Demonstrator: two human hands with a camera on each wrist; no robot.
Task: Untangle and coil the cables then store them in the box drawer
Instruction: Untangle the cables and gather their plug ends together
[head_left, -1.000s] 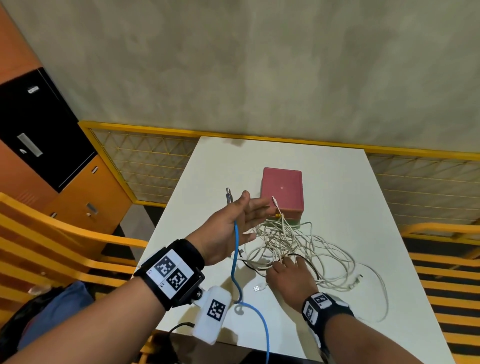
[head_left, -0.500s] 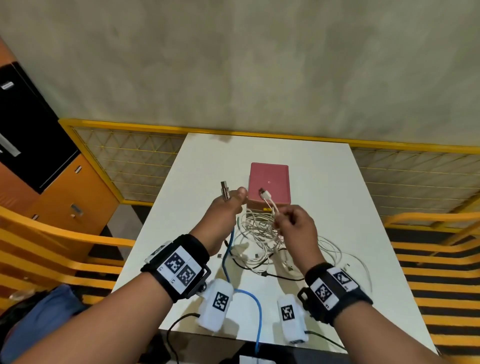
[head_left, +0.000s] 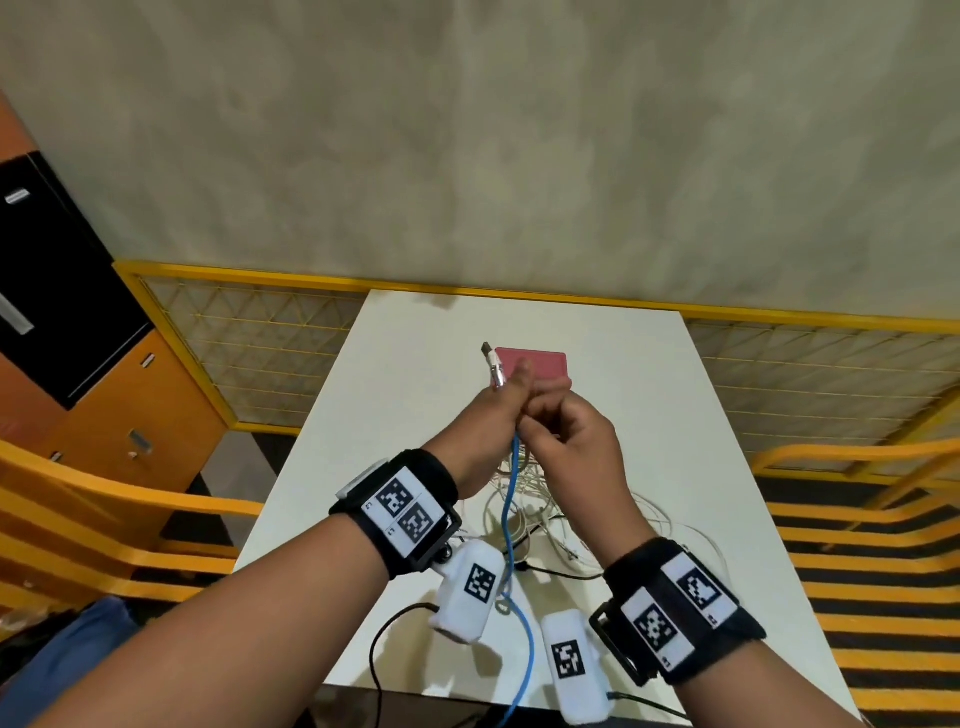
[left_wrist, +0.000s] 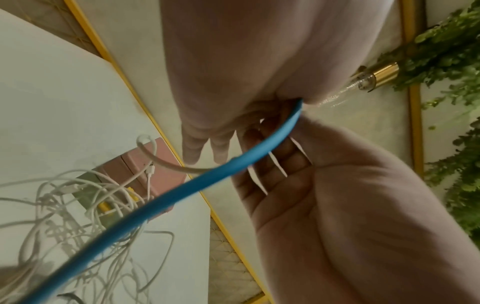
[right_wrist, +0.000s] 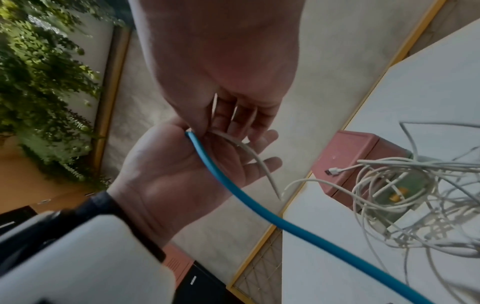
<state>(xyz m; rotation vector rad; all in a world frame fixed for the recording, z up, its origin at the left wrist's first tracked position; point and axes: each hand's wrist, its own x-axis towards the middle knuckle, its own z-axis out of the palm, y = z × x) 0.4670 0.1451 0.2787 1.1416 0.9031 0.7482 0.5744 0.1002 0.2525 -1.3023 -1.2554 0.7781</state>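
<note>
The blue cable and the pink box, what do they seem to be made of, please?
Blue cable: probably rubbery plastic sheathing; smooth, matte, and it bends in a soft curve. Its plug looks like bare metal, silvery and shiny. Pink box: likely hard plastic, matte, with crisp flat faces and seams; painted wood cannot be excluded.

The box (head_left: 535, 364) sits on the table (head_left: 701, 415) toward twelve o'clock, the tangle of cables (head_left: 540, 499) just before it at six. Both hands — left hand (head_left: 488, 415) at nine, right hand (head_left: 571, 441) at three — meet above the tangle (touching each other), one cable (head_left: 511, 545) hanging between them.
</note>
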